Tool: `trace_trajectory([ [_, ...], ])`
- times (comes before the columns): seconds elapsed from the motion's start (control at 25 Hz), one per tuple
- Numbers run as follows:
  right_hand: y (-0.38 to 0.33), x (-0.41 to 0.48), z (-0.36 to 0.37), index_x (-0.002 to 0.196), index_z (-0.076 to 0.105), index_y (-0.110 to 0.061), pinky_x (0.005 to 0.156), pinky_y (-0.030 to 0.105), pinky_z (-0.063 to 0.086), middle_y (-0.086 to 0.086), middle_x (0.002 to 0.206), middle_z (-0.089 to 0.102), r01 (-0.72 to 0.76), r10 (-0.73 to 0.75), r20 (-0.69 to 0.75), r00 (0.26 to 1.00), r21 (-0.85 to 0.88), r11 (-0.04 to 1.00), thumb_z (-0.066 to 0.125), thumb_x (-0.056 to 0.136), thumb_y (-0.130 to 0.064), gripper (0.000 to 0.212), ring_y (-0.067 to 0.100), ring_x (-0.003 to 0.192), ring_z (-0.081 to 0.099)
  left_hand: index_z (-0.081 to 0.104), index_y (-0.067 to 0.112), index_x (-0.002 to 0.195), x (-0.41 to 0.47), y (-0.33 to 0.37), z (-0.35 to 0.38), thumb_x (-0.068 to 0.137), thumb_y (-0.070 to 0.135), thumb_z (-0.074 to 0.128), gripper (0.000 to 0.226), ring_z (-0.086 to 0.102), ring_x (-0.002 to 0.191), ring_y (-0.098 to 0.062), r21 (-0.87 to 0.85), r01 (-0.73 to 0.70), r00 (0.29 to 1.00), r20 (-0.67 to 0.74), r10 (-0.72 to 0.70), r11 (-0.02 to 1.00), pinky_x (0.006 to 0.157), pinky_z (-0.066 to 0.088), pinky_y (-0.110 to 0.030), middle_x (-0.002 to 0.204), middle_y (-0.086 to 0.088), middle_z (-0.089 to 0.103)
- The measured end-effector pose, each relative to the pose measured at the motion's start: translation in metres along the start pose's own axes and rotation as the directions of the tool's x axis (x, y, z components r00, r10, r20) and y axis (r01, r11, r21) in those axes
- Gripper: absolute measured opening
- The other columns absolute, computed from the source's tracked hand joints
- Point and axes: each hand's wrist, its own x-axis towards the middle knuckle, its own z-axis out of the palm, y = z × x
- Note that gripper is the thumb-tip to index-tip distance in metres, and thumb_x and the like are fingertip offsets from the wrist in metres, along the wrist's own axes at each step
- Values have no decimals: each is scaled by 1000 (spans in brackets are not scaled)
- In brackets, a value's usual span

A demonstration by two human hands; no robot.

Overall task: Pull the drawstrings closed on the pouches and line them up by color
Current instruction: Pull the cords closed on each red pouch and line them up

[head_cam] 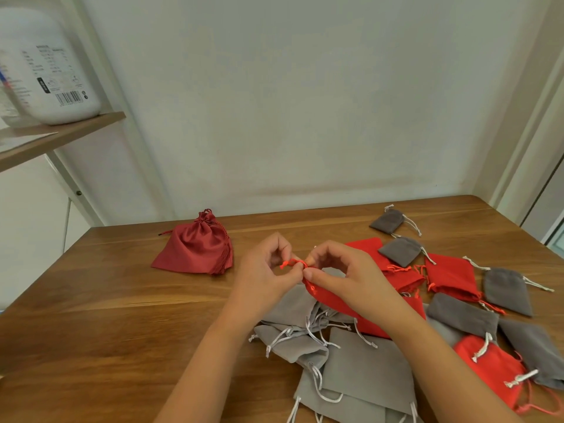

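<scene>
Both hands work a red velvet pouch raised above the table — left hand pinching its orange drawstring, right hand gripping the gathered mouth. Pull steadily outward (not upward) while bracing the neck — the cord should cinch evenly.

Bright red velvet pouch with an orange-red drawstring up in the fingers, and a dark red satin pouch with a matching tasselled cord gleaming on the warm brown wood-grain table. Pale grey velvet pouches with white cords sit nearest, darker charcoal-grey pouches with white cords lie among more bright red flat pouches. On the brown wooden shelf, a white plastic jug with black print and a barcode, against an off-white wall.
</scene>
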Motion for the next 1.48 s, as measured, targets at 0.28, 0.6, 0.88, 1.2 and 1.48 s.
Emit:
trace_trajectory([
  [0.28, 3, 3, 1, 84, 67, -15, 77, 24, 48, -9, 77, 66, -48, 54, -37, 998, 140, 989, 66, 88, -11, 5, 6, 78, 61, 69, 24, 92, -1, -5, 1, 84, 14, 63, 14, 62, 88, -4, 266, -201, 976, -24, 215, 943, 77, 46, -16, 88, 14, 65],
  [0.6, -1, 5, -1, 77, 56, -7, 71, 22, 53, 8, 71, 72, -134, 206, -148, 967, 392, 910, 72, 75, 4, 20, 16, 74, 71, 69, 21, 93, -2, -9, 7, 87, 16, 64, 9, 60, 86, -1, 327, -336, 929, -38, 368, 883, 74, 45, -14, 90, 12, 64],
  [0.88, -4, 3, -3, 75, 49, -6, 76, 26, 56, 11, 78, 74, -160, 206, -136, 969, 288, 944, 74, 75, 4, 27, 20, 79, 72, 74, 14, 93, -1, -18, 8, 80, 24, 67, 18, 64, 86, 1, 314, -349, 916, -83, 392, 883, 76, 48, -11, 88, 9, 70],
  [1.2, -4, 9, -1, 69, 47, -16, 68, 39, 48, 24, 77, 56, -53, 98, -271, 958, 169, 984, 62, 76, 14, 34, 19, 69, 55, 72, 31, 87, -2, -9, 12, 81, 17, 72, 15, 67, 85, -2, 147, -161, 969, -166, 184, 976, 77, 57, -32, 89, 17, 71],
  [1.48, 1, 7, -8, 75, 51, -12, 67, 30, 47, 8, 76, 56, -53, 107, -287, 952, 191, 980, 60, 79, 13, 27, 15, 71, 53, 73, 23, 86, -3, -7, 15, 82, 17, 72, 7, 69, 84, -8, 59, -28, 989, -143, 37, 998, 80, 56, -42, 84, 10, 73],
])
